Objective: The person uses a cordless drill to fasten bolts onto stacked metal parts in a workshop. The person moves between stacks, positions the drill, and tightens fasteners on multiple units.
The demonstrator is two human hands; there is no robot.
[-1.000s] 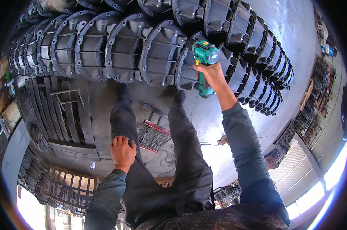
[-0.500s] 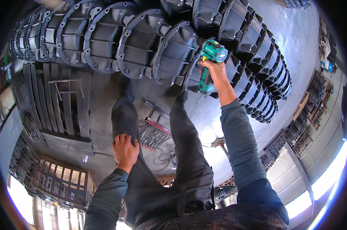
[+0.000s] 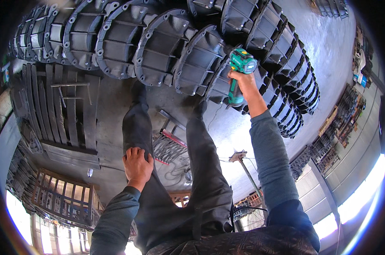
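My right hand [image 3: 242, 83] is wrapped round the grip of a green cordless drill [image 3: 243, 63]. Its front end points away from me, against or just beside a dark ribbed, flanged casting [image 3: 198, 61] in the near row; the tip is hidden among the parts. Another such casting [image 3: 160, 46] stands to the left, with small bolts or pins showing in its rim holes. My left hand [image 3: 138, 165] rests on my left thigh, fingers laid out over the trouser cloth, holding nothing.
More ribbed castings [image 3: 277, 38] stand stacked in rows to the far right. Flat dark bars [image 3: 69, 110] lie on the floor at left, above a metal crate [image 3: 65, 197]. A red-edged grate [image 3: 171, 146] lies between my legs. A stand with a pole [image 3: 245, 168] rises right of them.
My right hand and the drill have shifted slightly to the right along the row. The whole view has turned a little. My left hand stays on the thigh.
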